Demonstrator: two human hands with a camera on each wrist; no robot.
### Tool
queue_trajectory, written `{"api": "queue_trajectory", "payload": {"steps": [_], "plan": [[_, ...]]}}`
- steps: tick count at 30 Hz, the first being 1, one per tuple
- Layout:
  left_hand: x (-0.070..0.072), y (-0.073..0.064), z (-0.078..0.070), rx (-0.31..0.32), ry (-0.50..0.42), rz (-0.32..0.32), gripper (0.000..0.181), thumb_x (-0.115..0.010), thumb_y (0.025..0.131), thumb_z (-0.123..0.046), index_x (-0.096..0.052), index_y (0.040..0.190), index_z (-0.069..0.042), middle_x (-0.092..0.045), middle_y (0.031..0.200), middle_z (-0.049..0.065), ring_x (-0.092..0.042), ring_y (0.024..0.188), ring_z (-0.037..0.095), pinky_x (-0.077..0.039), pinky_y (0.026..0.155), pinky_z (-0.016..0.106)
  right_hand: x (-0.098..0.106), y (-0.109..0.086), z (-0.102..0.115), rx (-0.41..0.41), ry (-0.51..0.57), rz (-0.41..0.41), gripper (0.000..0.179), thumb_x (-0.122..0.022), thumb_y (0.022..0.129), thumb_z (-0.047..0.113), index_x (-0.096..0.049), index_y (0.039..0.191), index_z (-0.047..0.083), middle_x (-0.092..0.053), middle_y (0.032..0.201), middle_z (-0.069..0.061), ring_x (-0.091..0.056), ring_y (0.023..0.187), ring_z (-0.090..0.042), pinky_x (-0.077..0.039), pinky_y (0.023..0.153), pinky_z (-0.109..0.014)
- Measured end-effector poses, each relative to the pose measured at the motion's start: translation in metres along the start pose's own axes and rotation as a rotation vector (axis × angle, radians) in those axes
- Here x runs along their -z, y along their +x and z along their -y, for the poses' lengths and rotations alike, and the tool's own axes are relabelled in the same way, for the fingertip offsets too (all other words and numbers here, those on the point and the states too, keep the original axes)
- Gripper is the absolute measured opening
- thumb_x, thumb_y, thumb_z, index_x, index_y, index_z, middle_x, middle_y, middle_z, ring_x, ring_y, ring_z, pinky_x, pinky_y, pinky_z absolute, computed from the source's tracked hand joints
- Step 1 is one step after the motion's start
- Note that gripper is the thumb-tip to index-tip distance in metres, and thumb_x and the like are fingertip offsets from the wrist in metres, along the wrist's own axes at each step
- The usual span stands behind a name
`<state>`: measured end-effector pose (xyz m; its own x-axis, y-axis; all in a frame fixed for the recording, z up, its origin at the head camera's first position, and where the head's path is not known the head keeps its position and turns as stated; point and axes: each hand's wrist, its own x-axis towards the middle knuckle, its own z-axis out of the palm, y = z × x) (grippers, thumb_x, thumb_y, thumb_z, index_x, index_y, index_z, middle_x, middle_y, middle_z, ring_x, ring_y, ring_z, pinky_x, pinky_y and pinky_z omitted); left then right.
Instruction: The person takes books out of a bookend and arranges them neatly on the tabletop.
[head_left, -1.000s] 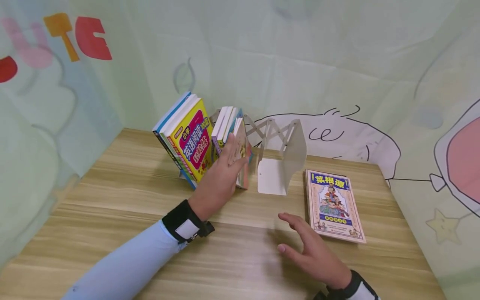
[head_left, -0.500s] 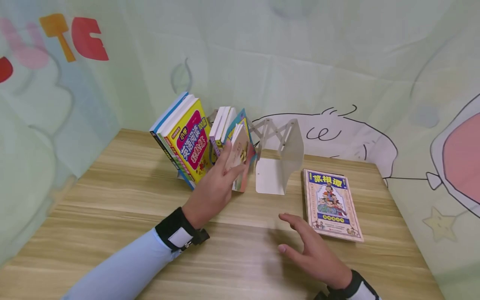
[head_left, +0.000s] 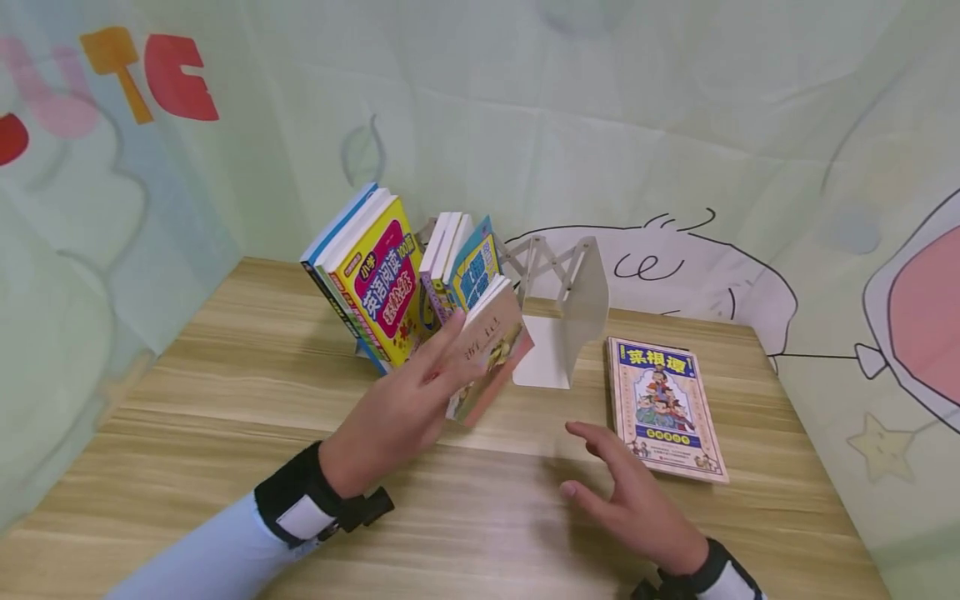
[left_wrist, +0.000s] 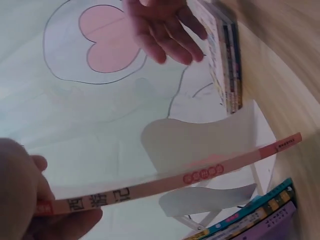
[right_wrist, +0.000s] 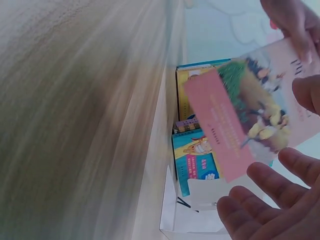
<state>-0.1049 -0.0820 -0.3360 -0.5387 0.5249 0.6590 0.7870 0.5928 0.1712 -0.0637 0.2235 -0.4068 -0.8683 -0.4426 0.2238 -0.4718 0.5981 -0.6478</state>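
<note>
A thin pink book (head_left: 491,350) is tilted in front of the bookend rack, and my left hand (head_left: 397,408) pinches it between thumb and fingers. In the left wrist view the book's pink spine (left_wrist: 150,187) runs slantwise from the hand, clear of the other books. My right hand (head_left: 637,500) hovers over the table with fingers spread, holding nothing. Behind the pink book, a blue book (head_left: 476,258) and white-edged books (head_left: 442,242) lean in the rack. Larger books with a yellow cover (head_left: 382,283) lean at the rack's left.
The white metal rack (head_left: 585,300) has a tall end plate at its right and a scissor-type back. A small stack of books (head_left: 667,408) lies flat on the wooden table (head_left: 262,400) to the right. A printed cloth (head_left: 487,125) hangs behind.
My left hand has drawn the pink book out from the row, toward me, and it now tilts in the hand. More of the blue book's cover shows. The right hand has barely moved.
</note>
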Motion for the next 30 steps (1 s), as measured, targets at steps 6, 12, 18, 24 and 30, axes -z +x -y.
{"api": "queue_trajectory", "payload": {"steps": [6, 12, 18, 24, 30], "plan": [[0.017, -0.007, -0.011, -0.141, -0.099, 0.008, 0.030, -0.059, 0.086, 0.002, -0.065, 0.111, -0.012, -0.036, 0.147, 0.015, -0.063, 0.102, 0.022, -0.054, 0.068, 0.021, 0.002, 0.001, 0.000, 0.023, 0.020, -0.083, 0.065, -0.070, 0.084, 0.019, -0.038, 0.140, 0.017, -0.045, 0.138, -0.004, -0.045, 0.122, -0.018, -0.044, 0.099, -0.036], [0.020, -0.008, -0.020, -0.285, -0.227, 0.028, 0.029, -0.042, 0.097, -0.009, -0.064, 0.114, -0.016, -0.043, 0.141, 0.017, -0.064, 0.099, 0.018, -0.053, 0.072, 0.017, 0.004, 0.003, 0.002, 0.064, 0.067, -0.222, 0.073, -0.073, 0.078, 0.006, -0.037, 0.141, 0.010, -0.043, 0.138, -0.007, -0.044, 0.123, -0.020, -0.043, 0.099, -0.027], [0.014, -0.010, -0.023, -0.356, -0.412, 0.056, 0.026, -0.045, 0.096, -0.007, -0.060, 0.115, -0.016, -0.042, 0.141, 0.019, -0.050, 0.123, 0.026, -0.049, 0.089, 0.024, 0.004, 0.004, 0.010, 0.113, 0.112, -0.211, 0.074, -0.071, 0.080, 0.004, -0.033, 0.143, 0.012, -0.043, 0.139, -0.004, -0.044, 0.125, -0.021, -0.043, 0.099, -0.027], [0.010, -0.014, -0.026, -0.376, -0.505, 0.105, 0.024, -0.048, 0.095, -0.006, -0.060, 0.114, -0.015, -0.040, 0.143, 0.019, -0.046, 0.127, 0.026, -0.046, 0.093, 0.024, -0.001, 0.000, 0.011, 0.179, 0.076, -0.202, 0.038, -0.069, 0.082, 0.003, -0.060, 0.115, 0.019, -0.064, 0.105, 0.007, -0.059, 0.092, -0.007, -0.051, 0.078, -0.024], [0.009, -0.016, -0.027, -0.358, -0.504, 0.111, 0.023, -0.047, 0.096, -0.007, -0.061, 0.112, -0.015, -0.041, 0.143, 0.017, -0.045, 0.128, 0.025, -0.045, 0.095, 0.024, -0.006, -0.001, 0.006, 0.321, 0.112, -0.297, 0.039, -0.072, 0.071, -0.008, -0.067, 0.103, 0.013, -0.068, 0.092, 0.002, -0.061, 0.076, -0.008, -0.050, 0.067, -0.018]]}}
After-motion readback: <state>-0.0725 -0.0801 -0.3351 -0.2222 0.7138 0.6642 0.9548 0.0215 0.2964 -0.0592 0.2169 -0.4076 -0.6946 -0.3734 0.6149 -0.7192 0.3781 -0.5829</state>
